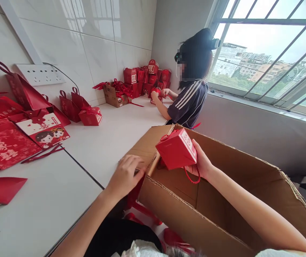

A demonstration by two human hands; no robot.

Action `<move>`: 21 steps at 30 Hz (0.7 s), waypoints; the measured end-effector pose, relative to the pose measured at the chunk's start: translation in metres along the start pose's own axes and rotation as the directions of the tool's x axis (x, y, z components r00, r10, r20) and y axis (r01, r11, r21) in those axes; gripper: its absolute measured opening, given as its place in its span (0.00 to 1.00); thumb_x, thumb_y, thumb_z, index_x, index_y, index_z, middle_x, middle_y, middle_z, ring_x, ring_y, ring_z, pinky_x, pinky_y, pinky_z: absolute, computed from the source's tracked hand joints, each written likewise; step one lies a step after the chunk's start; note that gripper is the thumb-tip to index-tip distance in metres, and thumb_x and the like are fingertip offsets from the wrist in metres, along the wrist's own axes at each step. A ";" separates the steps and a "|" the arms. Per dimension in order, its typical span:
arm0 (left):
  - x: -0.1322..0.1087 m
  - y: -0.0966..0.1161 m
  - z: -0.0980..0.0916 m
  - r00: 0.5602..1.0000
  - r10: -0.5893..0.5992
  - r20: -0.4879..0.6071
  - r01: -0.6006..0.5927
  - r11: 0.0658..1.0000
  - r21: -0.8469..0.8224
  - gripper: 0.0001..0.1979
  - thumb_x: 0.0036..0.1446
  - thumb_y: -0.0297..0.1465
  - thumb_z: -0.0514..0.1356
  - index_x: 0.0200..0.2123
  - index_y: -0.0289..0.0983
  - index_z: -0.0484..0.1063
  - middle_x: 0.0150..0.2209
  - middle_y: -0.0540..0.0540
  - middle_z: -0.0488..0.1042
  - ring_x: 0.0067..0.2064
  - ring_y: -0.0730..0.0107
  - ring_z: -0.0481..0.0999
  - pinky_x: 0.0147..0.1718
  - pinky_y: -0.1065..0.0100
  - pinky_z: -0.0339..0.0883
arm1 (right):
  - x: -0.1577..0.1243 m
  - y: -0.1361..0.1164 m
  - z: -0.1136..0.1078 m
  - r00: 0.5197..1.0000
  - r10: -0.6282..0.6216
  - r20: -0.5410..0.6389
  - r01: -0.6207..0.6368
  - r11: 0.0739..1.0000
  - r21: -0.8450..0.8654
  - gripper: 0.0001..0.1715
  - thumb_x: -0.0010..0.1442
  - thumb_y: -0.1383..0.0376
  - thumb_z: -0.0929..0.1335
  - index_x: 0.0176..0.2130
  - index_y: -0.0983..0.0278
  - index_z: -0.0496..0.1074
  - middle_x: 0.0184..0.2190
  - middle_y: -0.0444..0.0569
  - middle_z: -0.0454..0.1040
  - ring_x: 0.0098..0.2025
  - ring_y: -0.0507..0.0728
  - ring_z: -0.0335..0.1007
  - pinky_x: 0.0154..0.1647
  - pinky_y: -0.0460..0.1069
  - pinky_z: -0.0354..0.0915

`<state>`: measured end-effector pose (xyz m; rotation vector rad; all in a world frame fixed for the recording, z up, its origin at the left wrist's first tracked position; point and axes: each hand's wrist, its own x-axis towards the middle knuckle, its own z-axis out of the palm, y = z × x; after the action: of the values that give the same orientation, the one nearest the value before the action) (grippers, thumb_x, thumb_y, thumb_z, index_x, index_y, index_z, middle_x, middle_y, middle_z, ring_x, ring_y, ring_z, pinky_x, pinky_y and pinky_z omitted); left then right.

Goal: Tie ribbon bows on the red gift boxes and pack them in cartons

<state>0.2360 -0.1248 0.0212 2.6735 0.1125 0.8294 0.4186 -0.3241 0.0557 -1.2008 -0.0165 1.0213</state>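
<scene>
My right hand grips a red gift box by its side, above the opening of a large cardboard box. The gift box is tilted, with a white printed label on one face and a red cord handle hanging beneath it. My left hand is at the cardboard box's near left corner, by its folded-out flap. Its fingers are stretched out, slightly blurred, and hold nothing. Whether they press on the flap I cannot tell.
A co-worker handles red material at the far end of the white table. Beyond are stacked red boxes and a small carton of ribbons. Red bags lie at left, near another red gift box.
</scene>
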 end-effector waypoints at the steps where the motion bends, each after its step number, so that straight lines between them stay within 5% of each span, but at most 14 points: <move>1: -0.003 0.003 0.011 0.997 0.064 0.049 -0.061 0.997 -0.056 0.10 0.59 0.30 0.53 0.43 0.37 0.70 0.45 0.43 0.75 0.49 0.62 0.72 0.47 0.61 0.65 | 0.003 0.001 -0.008 0.999 0.050 0.013 -0.051 0.995 0.089 0.24 0.61 0.47 0.60 0.44 0.63 0.67 0.28 0.48 0.77 0.29 0.55 0.76 0.25 0.48 0.74; 6: -0.016 0.019 0.042 0.975 0.148 0.165 -0.116 0.975 -0.190 0.12 0.58 0.29 0.52 0.43 0.40 0.71 0.53 0.44 0.70 0.60 0.58 0.61 0.55 0.56 0.58 | 0.016 0.012 -0.047 0.998 0.065 0.003 -0.064 0.984 0.165 0.23 0.61 0.49 0.61 0.44 0.63 0.67 0.31 0.50 0.77 0.33 0.57 0.77 0.26 0.49 0.74; 10: -0.019 0.016 0.042 0.965 0.126 0.231 -0.067 0.967 -0.247 0.11 0.53 0.36 0.59 0.40 0.40 0.70 0.52 0.43 0.69 0.62 0.53 0.57 0.57 0.53 0.54 | 0.036 0.040 -0.087 0.994 -0.096 -0.055 0.083 0.975 -0.205 0.19 0.55 0.55 0.69 0.43 0.63 0.67 0.36 0.49 0.76 0.35 0.56 0.76 0.36 0.52 0.74; 13: -0.019 0.015 0.042 0.962 0.098 0.254 -0.033 0.969 -0.246 0.11 0.50 0.32 0.61 0.39 0.41 0.69 0.51 0.44 0.68 0.62 0.51 0.56 0.57 0.51 0.52 | 0.054 0.088 -0.111 0.948 -0.318 -0.035 0.250 0.806 -0.536 0.37 0.41 0.61 0.76 0.49 0.61 0.61 0.44 0.49 0.71 0.47 0.61 0.71 0.50 0.61 0.67; 15: -0.019 0.017 0.043 0.963 0.087 0.256 -0.024 0.971 -0.240 0.11 0.49 0.31 0.61 0.38 0.41 0.69 0.51 0.44 0.68 0.62 0.51 0.56 0.57 0.51 0.52 | 0.062 0.128 -0.119 0.929 -0.360 -0.080 0.247 0.767 -0.592 0.44 0.36 0.62 0.78 0.50 0.61 0.59 0.47 0.50 0.66 0.56 0.66 0.62 0.60 0.66 0.54; 17: -0.020 0.018 0.043 0.962 0.083 0.259 -0.020 0.972 -0.234 0.11 0.49 0.30 0.61 0.38 0.41 0.69 0.50 0.45 0.69 0.62 0.51 0.57 0.57 0.51 0.53 | 0.065 0.166 -0.121 0.926 -0.363 -0.106 0.224 0.754 -0.618 0.45 0.36 0.62 0.77 0.50 0.59 0.57 0.49 0.52 0.60 0.61 0.71 0.52 0.64 0.67 0.42; 21: -0.021 0.019 0.043 0.963 0.060 0.261 0.002 0.973 -0.232 0.11 0.48 0.31 0.62 0.37 0.41 0.68 0.49 0.46 0.69 0.61 0.52 0.58 0.57 0.52 0.52 | 0.061 0.217 -0.113 0.959 -0.283 -0.027 0.209 0.764 -0.610 0.44 0.37 0.61 0.77 0.49 0.52 0.56 0.49 0.53 0.54 0.63 0.78 0.42 0.64 0.68 0.35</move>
<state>0.2426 -0.1588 -0.0170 2.5402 -0.0847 0.4501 0.3722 -0.3709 -0.1879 -1.7889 -0.4310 0.7194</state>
